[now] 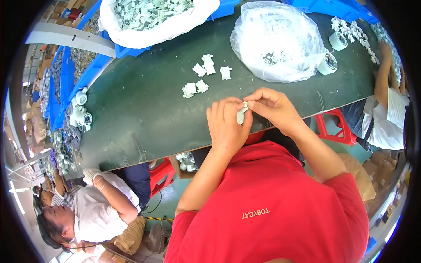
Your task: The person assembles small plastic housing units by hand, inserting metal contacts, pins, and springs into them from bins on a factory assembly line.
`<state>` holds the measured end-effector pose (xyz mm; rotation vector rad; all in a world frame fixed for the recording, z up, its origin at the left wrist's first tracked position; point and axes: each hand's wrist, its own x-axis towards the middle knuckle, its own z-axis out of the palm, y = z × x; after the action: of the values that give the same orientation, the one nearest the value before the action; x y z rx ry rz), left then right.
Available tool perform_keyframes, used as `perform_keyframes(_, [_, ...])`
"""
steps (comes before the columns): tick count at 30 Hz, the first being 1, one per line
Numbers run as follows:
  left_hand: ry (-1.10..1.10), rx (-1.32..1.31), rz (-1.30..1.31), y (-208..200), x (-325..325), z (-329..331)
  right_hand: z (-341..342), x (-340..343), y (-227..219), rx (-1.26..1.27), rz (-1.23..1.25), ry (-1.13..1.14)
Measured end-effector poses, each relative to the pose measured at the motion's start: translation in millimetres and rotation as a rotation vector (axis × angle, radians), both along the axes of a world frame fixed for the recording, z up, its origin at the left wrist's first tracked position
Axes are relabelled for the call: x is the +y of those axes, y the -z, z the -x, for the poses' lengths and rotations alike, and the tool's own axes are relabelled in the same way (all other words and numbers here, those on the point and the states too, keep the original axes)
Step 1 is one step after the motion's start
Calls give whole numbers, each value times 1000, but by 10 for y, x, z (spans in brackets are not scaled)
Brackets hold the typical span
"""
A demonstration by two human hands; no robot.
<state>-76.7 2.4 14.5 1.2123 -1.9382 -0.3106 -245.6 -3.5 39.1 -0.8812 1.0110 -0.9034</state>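
White plastic clip (241, 113) is standing upright between both hands, left hand (226, 125) wrapping its lower end, right hand (272, 106) fingertips pinching its top from the right.

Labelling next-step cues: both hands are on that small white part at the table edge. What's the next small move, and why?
Probably press the small white plastic part together: the left hand cradles it, the right hand pinches its top, and both hold it above the dark green table.
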Motion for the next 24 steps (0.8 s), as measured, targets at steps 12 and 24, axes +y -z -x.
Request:
perform_keyframes(12, [-316,-331,57,-193,-22,-1261,690,-16,-44,977,930,493])
perform_keyframes(24, [-286,-26,-171,-191,146,-873,1718,-150,41,458,275,994])
